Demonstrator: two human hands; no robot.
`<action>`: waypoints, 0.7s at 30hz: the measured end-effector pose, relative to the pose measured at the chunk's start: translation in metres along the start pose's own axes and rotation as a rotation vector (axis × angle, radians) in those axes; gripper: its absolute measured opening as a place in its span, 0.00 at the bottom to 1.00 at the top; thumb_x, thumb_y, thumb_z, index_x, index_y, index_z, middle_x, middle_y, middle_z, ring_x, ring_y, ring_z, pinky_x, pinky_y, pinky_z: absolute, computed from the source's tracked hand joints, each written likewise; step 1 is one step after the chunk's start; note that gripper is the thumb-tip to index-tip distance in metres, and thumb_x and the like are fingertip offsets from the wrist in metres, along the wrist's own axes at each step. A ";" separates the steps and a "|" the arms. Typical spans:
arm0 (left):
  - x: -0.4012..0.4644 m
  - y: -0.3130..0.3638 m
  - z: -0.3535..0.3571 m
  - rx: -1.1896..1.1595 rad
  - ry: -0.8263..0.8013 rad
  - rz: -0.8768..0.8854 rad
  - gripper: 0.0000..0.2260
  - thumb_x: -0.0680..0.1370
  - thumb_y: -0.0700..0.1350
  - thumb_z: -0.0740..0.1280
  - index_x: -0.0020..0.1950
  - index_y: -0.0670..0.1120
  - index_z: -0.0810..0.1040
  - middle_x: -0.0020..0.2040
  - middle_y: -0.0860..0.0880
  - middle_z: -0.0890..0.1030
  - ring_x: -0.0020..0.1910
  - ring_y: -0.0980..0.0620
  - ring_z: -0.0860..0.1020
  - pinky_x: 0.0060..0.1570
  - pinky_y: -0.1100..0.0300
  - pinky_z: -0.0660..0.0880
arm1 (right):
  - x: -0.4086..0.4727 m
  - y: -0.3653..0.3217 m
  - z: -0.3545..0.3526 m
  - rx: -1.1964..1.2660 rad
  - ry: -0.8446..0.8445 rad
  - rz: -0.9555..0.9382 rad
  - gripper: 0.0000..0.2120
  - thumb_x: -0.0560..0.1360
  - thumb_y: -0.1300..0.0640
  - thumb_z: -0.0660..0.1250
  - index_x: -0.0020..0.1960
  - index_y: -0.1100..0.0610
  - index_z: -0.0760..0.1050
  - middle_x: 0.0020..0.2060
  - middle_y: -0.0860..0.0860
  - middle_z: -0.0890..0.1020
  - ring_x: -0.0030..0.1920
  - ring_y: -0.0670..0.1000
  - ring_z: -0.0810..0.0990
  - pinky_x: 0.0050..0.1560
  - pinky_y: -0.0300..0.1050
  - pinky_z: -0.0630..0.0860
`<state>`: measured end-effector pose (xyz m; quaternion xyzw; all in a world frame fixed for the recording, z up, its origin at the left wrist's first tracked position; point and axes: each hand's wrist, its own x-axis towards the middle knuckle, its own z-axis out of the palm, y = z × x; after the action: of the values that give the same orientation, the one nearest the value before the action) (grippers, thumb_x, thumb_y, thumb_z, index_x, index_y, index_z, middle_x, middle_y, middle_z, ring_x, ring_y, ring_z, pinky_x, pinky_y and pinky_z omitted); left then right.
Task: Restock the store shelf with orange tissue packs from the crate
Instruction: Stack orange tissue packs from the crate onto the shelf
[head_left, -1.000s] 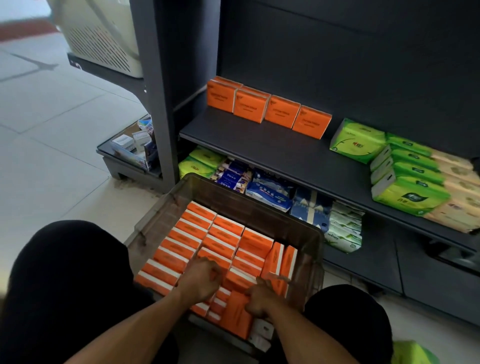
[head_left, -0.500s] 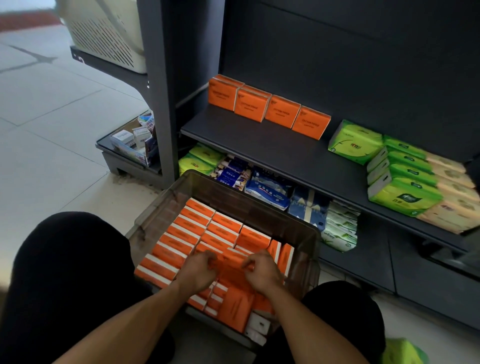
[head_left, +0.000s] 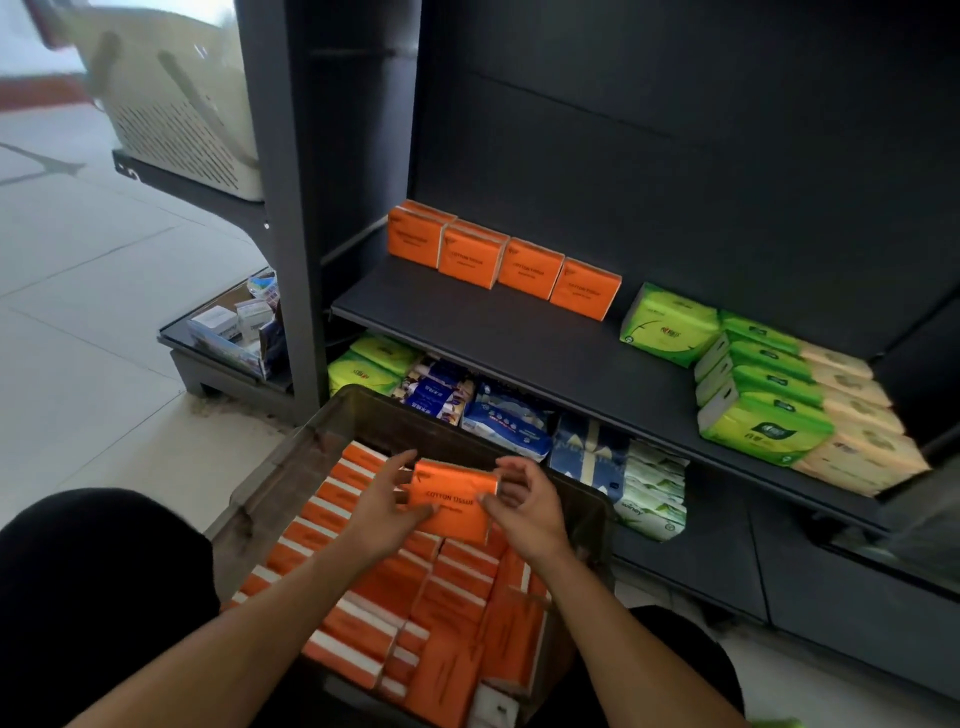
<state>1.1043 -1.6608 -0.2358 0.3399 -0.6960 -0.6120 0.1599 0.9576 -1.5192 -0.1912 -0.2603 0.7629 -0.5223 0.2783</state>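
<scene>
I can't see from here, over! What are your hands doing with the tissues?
Left hand and right hand both grip one orange plastic-wrapped tissue pack, lifted above the clear brown plastic crate. Dark metal shelf front bare. Nothing blocking.

A: Where is there room on the shelf?

B: In front of the row of orange packs the board lies bare to its front edge, and above that row the bay is open.

A: What blocks?

B: Right of the row, touching its last pack, the green packs; left, the upright post. The crate wall stands below the shelf's edge.
</scene>
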 end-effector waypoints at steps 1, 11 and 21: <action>0.006 0.010 0.001 -0.008 0.028 0.048 0.31 0.74 0.41 0.74 0.72 0.56 0.65 0.60 0.53 0.74 0.57 0.51 0.77 0.50 0.52 0.81 | 0.006 -0.007 -0.003 0.034 0.037 -0.033 0.22 0.71 0.63 0.76 0.58 0.46 0.72 0.56 0.47 0.78 0.56 0.45 0.79 0.55 0.42 0.80; 0.124 0.125 0.013 -0.012 0.184 0.435 0.25 0.75 0.37 0.72 0.67 0.54 0.70 0.57 0.53 0.79 0.56 0.57 0.78 0.51 0.63 0.77 | 0.105 -0.086 -0.046 -0.286 0.343 -0.569 0.16 0.75 0.57 0.71 0.61 0.47 0.75 0.56 0.44 0.69 0.57 0.39 0.73 0.58 0.34 0.72; 0.247 0.140 0.036 0.072 0.271 0.447 0.26 0.72 0.37 0.74 0.63 0.56 0.69 0.60 0.51 0.68 0.57 0.51 0.78 0.57 0.45 0.79 | 0.222 -0.089 -0.071 -0.498 0.332 -0.597 0.20 0.73 0.59 0.73 0.64 0.51 0.75 0.59 0.48 0.66 0.62 0.46 0.67 0.62 0.35 0.65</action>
<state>0.8654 -1.7965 -0.1558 0.2620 -0.7473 -0.4853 0.3705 0.7606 -1.6542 -0.1198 -0.4416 0.7913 -0.4145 -0.0833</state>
